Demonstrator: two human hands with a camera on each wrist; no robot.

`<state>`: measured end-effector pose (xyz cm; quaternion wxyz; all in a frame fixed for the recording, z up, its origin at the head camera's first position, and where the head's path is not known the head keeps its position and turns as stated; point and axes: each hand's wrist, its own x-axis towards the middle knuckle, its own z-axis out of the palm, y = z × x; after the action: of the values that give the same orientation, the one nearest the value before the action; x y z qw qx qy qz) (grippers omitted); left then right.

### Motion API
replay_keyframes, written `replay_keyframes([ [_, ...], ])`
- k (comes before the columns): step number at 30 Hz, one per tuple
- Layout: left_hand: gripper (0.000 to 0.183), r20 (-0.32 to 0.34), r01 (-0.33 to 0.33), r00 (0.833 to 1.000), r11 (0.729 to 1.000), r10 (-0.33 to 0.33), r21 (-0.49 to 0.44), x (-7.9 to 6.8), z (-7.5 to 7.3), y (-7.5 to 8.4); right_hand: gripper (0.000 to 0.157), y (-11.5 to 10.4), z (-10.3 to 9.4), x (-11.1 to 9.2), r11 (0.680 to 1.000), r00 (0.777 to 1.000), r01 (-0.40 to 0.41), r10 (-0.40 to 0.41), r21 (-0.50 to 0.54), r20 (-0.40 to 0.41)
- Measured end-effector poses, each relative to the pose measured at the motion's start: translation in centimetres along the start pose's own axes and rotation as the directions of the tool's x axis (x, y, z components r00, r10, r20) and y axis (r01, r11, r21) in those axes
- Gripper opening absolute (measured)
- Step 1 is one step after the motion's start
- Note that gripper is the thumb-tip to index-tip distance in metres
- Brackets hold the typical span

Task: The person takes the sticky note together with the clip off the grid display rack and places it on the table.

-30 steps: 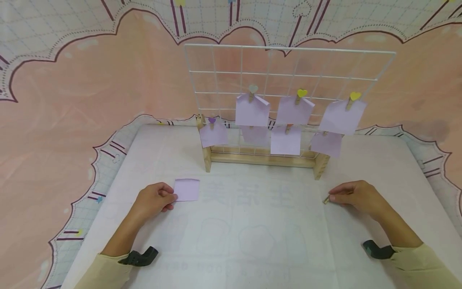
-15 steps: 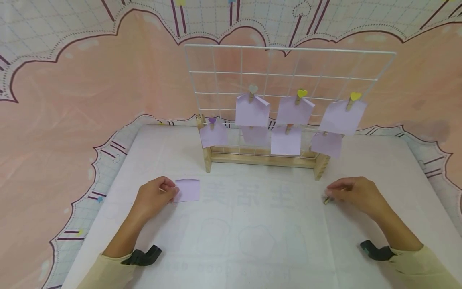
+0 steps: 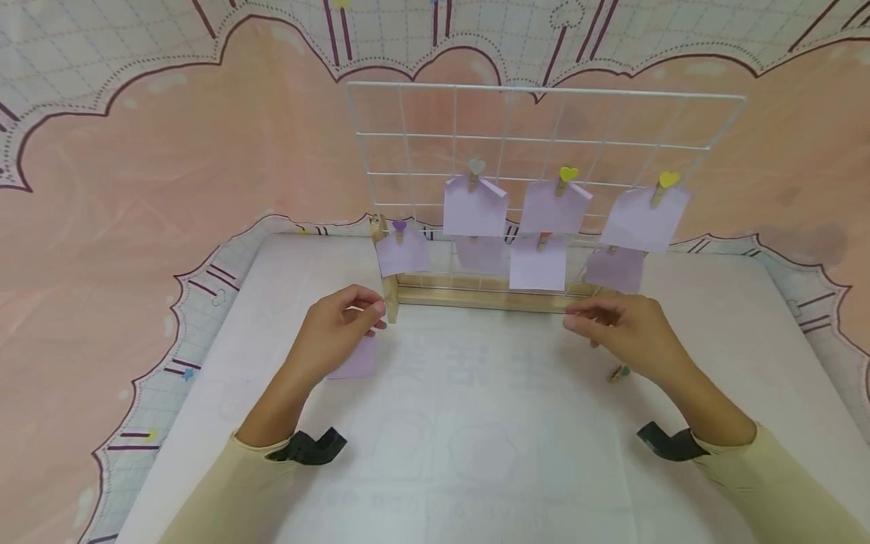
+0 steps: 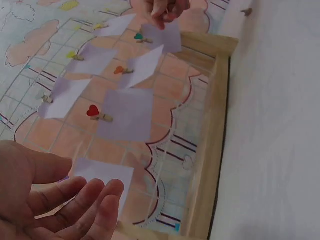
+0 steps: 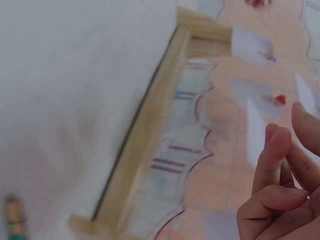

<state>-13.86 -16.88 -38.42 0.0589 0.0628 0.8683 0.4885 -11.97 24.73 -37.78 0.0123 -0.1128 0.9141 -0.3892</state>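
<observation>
The left hand's (image 3: 347, 321) fingers are bent and hold nothing; the left wrist view shows a narrow gap between thumb and fingertips, which the head view does not make plain. The right hand's (image 3: 621, 329) fingers are likewise loosely curled around nothing, a small space between the tips in the right wrist view. Both hands are raised with palms turned inward, the left near the left foot of the wire grid rack (image 3: 482, 301), the right in front of its right foot, hiding most of it; whether either touches the rack I cannot tell. Only the head view shows the loose purple note (image 3: 352, 366), flat in front of the rack's left foot and partly covered by the left hand. A loose clothespin (image 3: 617, 374) with a green end lies in front of the rack's right foot. Seven purple notes (image 3: 537, 264) hang on the rack in two rows. The left wrist view reveals a red-heart clothespin (image 4: 101, 116) and a green-heart clothespin (image 4: 144, 40) on the rack's lower row, their hearts hidden from the head view by upper notes. Beige sleeves (image 3: 245, 476) and black wrist mounts (image 3: 309, 447) follow behind, farther from the rack.
</observation>
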Motion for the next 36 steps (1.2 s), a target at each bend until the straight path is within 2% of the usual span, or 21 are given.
replay_keyframes([
  [4,0.029,0.018,-0.037,0.999,0.991,0.039,-0.129,1.3,0.9,2.0,0.022,-2.5,0.4,1.5,0.995,0.994,0.095,-0.094,0.027,-0.049],
  [6,0.030,0.023,-0.042,0.999,0.977,0.048,-0.209,2.0,1.4,2.8,0.024,-3.8,0.6,2.1,0.994,0.993,0.105,-0.102,0.035,-0.067],
  [11,0.033,0.026,-0.049,0.998,0.914,0.065,-0.403,3.4,2.7,4.5,0.029,-6.8,0.6,3.7,0.991,0.989,0.106,-0.098,0.077,-0.107],
  [14,0.034,0.022,-0.048,0.998,0.884,0.065,-0.465,4.0,3.3,5.4,0.028,-8.1,0.7,4.7,0.983,0.981,0.149,-0.134,0.108,-0.140],
  [20,0.039,0.006,-0.070,0.996,0.838,0.087,-0.541,5.1,4.2,6.7,0.029,-10.0,1.2,6.6,0.962,0.963,0.220,-0.188,0.163,-0.191],
  [28,0.038,-0.002,-0.073,0.996,0.789,0.090,-0.609,6.1,5.1,7.6,0.034,-12.1,1.3,9.1,0.953,0.962,0.188,-0.129,0.238,-0.241],
  [36,0.033,-0.001,-0.075,0.995,0.756,0.097,-0.651,6.8,5.9,8.2,0.037,-13.4,1.2,10.6,0.941,0.943,0.204,-0.115,0.270,-0.311],
])
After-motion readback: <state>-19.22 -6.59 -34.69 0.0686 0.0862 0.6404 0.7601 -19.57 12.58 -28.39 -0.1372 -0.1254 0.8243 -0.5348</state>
